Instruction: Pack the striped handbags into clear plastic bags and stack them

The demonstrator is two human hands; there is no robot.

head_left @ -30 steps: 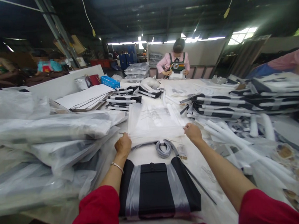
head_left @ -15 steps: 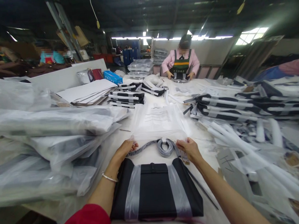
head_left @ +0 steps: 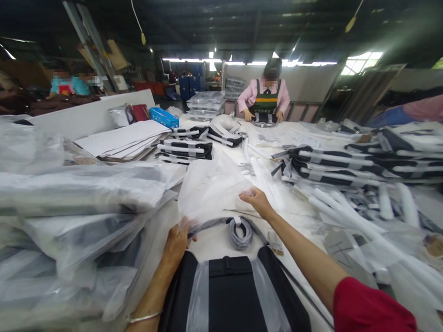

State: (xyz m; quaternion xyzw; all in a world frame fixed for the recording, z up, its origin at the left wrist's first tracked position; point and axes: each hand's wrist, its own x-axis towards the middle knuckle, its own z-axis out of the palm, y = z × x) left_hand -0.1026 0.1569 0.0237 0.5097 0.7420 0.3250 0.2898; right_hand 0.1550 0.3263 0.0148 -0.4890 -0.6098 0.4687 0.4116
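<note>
Half curled left hand (head_left: 176, 243), couldn't tell grip; pinched plastic bag (head_left: 209, 186) beyond handbag (head_left: 230, 299) w/ right hand (head_left: 258, 201); risked uneven-tug rips.

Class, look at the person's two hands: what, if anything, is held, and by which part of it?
A translucent plastic bag: the right hand pinches its near right edge; the left hand seems to grip its near left corner.
</note>
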